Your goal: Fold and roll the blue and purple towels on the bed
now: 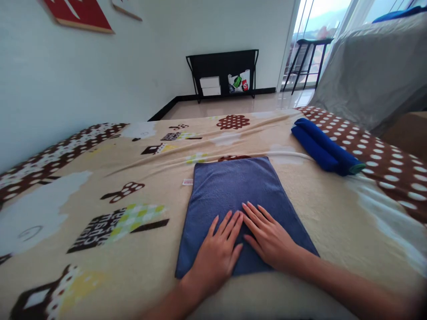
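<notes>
A grey-blue towel lies spread flat on the patterned beige blanket. My left hand rests flat on the towel's near part, fingers stretched out and pointing away from me. My right hand lies flat beside it on the same towel, fingers extended and angled left, its fingertips almost touching those of the left. Neither hand holds anything. A small white label shows at the towel's left edge.
Two rolled bright-blue towels lie side by side on the blanket at the far right. Beyond the bed stand a black rack with boxes, a black stool by the window and a grey-covered piece of furniture at right.
</notes>
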`<state>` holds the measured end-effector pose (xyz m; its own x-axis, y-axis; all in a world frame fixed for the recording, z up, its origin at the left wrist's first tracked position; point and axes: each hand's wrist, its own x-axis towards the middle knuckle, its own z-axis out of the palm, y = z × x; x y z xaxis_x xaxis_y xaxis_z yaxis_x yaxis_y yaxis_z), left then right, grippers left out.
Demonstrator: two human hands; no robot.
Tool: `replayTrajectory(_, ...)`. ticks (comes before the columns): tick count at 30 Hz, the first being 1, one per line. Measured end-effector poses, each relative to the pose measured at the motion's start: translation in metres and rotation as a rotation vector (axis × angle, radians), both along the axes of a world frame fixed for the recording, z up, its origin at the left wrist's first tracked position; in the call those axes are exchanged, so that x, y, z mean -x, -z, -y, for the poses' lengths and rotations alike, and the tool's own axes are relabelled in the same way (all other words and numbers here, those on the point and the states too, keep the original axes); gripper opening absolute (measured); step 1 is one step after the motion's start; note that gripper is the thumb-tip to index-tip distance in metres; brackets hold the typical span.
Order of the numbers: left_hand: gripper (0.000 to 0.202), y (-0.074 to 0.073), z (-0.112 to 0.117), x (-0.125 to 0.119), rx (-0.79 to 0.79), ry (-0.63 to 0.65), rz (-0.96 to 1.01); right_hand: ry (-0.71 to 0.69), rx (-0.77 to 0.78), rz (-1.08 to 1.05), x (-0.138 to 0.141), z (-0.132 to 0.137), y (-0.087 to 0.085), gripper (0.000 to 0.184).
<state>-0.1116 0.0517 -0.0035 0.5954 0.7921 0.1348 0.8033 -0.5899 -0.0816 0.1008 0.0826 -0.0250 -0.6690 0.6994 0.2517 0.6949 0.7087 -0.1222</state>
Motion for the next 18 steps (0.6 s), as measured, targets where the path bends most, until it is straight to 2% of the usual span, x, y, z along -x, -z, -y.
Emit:
replayTrajectory(3, 0.063, 0.005, 0.047, 0.042, -0.093, 0.038, -0.046, -0.139, 0.008, 0.045, -0.046, 0.034, -0.002, 0.066)
replayTrajectory(5, 0.062, 0.006, 0.065, 0.073, -0.141, 0.035, -0.044, -0.196, 0.011, 0.058, -0.079, 0.043, -0.002, 0.067)
replayTrajectory(7, 0.059, 0.006, 0.075, 0.098, -0.151, 0.039, -0.018, -0.192, -0.005, 0.039, -0.106, 0.047, 0.0, 0.065)
replayTrajectory(12, 0.055, 0.005, 0.078, 0.129, -0.15, 0.059, 0.082, -0.134, -0.138, -0.06, -0.137, 0.053, 0.011, 0.061)
replayTrajectory(18, 0.049, -0.005, 0.072, 0.139, -0.221, 0.234, 0.02, -0.112, -0.22, -0.082, -0.15, 0.057, 0.017, 0.055)
